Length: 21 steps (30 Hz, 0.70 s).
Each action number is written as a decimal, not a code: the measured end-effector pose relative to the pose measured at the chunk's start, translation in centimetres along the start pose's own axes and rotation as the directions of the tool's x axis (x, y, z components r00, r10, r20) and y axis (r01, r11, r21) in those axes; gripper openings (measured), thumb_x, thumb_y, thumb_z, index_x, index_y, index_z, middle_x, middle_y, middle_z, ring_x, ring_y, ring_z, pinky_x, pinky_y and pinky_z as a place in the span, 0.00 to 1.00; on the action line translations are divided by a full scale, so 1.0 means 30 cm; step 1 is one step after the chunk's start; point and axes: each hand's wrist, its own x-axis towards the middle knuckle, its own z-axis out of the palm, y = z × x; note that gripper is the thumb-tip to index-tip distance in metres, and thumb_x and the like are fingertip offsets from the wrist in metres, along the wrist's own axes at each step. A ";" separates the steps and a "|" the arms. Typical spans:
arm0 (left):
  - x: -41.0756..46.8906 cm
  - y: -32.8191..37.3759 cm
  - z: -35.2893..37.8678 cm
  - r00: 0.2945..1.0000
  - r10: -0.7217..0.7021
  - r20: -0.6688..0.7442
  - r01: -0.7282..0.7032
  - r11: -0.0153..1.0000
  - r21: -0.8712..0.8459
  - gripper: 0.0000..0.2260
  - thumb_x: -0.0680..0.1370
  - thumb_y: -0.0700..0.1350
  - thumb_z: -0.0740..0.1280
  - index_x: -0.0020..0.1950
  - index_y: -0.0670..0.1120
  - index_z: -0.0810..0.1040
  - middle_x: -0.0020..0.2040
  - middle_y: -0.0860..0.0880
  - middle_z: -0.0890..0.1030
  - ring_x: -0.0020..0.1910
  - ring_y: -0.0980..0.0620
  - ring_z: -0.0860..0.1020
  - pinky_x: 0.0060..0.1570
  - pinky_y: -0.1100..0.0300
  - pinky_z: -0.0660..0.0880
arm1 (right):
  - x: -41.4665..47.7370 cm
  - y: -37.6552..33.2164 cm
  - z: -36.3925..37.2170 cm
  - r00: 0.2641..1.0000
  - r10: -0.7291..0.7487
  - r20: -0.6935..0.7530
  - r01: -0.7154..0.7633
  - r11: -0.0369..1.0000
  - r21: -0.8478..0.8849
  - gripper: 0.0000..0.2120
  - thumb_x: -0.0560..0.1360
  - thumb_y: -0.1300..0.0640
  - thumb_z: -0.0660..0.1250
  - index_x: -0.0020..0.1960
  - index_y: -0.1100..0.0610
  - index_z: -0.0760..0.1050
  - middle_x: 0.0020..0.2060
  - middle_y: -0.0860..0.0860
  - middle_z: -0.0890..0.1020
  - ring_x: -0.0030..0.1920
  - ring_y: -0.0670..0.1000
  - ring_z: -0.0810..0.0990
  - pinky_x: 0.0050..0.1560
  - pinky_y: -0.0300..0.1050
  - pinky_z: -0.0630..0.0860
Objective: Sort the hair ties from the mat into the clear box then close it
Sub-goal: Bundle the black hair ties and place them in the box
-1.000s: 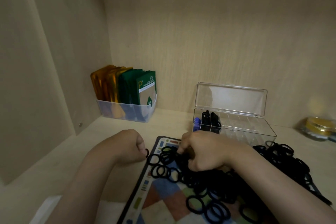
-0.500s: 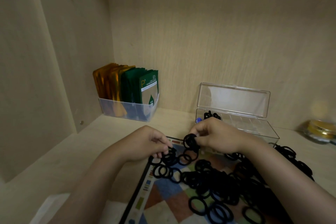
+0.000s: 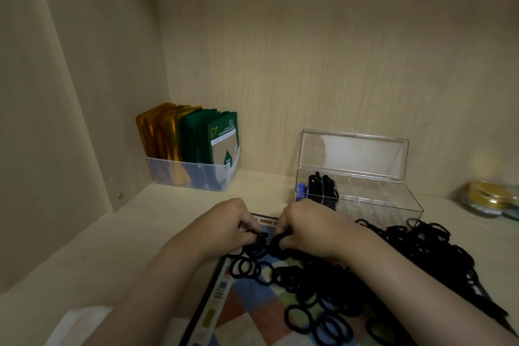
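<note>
Ties (image 3: 264, 243) in left hand (image 3: 224, 223), right hand (image 3: 311, 229)

The shelf (image 3: 168, 233) is pale, matt wood-grain board. The clear box (image 3: 379, 205) is glossy transparent plastic. The hair ties (image 3: 323, 284) look like matt black fabric elastic, and the mat (image 3: 244, 329) is smooth and printed. Orange sachets (image 3: 160, 132) shine like foil in a frosted plastic bin (image 3: 193, 175).

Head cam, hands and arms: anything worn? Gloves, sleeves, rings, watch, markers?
Nothing worn that shows. The left hand and right hand are bare: no gloves, rings, tape or markers. The left forearm and right forearm are bare to the frame edge, with no sleeve, watch or band at the wrists. The undersides of the fingers are hidden.
</note>
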 end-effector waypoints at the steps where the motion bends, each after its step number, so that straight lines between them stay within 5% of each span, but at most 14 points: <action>1: 0.000 -0.002 0.001 1.000 0.005 -0.017 -0.005 1.000 -0.003 0.07 0.74 0.45 0.73 0.51 0.53 0.87 0.44 0.57 0.73 0.39 0.62 0.74 0.42 0.74 0.67 | 0.001 -0.004 0.002 1.000 0.004 0.003 -0.004 1.000 -0.015 0.09 0.72 0.50 0.72 0.51 0.49 0.84 0.47 0.48 0.84 0.50 0.50 0.81 0.52 0.50 0.79; 5: -0.007 0.007 0.003 0.998 -0.039 -0.048 0.037 0.998 -0.042 0.04 0.75 0.45 0.71 0.45 0.55 0.84 0.44 0.56 0.78 0.41 0.60 0.77 0.45 0.65 0.74 | -0.006 0.016 -0.008 1.000 -0.004 0.000 0.004 1.000 0.021 0.08 0.75 0.52 0.68 0.52 0.49 0.82 0.50 0.48 0.83 0.51 0.50 0.80 0.54 0.48 0.78; 9: -0.018 0.013 -0.025 0.990 -0.133 -0.045 0.108 0.927 -0.360 0.07 0.78 0.42 0.68 0.45 0.53 0.81 0.40 0.53 0.85 0.39 0.58 0.82 0.45 0.59 0.78 | -0.024 0.077 -0.064 0.996 0.040 -0.083 -0.011 0.947 0.322 0.06 0.75 0.58 0.69 0.44 0.49 0.83 0.42 0.44 0.85 0.45 0.44 0.83 0.52 0.43 0.79; 14: -0.032 0.045 -0.050 0.990 -0.083 0.114 0.132 0.834 -0.536 0.06 0.79 0.38 0.67 0.52 0.45 0.83 0.40 0.49 0.86 0.40 0.57 0.83 0.44 0.64 0.78 | -0.071 0.111 -0.127 1.000 0.019 0.003 -0.017 0.809 0.588 0.09 0.76 0.64 0.70 0.47 0.52 0.85 0.38 0.50 0.87 0.37 0.50 0.83 0.43 0.46 0.81; 18: -0.022 0.043 -0.040 0.974 -0.112 0.195 0.156 0.961 -0.228 0.08 0.76 0.42 0.71 0.53 0.52 0.86 0.42 0.53 0.86 0.40 0.58 0.83 0.42 0.66 0.79 | -0.110 0.117 -0.155 0.980 -0.004 0.201 -0.098 0.861 0.499 0.14 0.77 0.65 0.66 0.59 0.54 0.83 0.28 0.43 0.82 0.27 0.42 0.76 0.31 0.38 0.74; 21: 0.001 0.057 -0.031 0.978 -0.101 0.180 0.100 0.995 0.015 0.09 0.76 0.44 0.71 0.53 0.54 0.87 0.45 0.56 0.86 0.41 0.60 0.81 0.41 0.71 0.73 | -0.114 0.110 -0.132 0.959 0.059 0.277 -0.150 0.935 0.321 0.14 0.76 0.60 0.68 0.59 0.51 0.83 0.29 0.47 0.80 0.27 0.44 0.75 0.30 0.37 0.74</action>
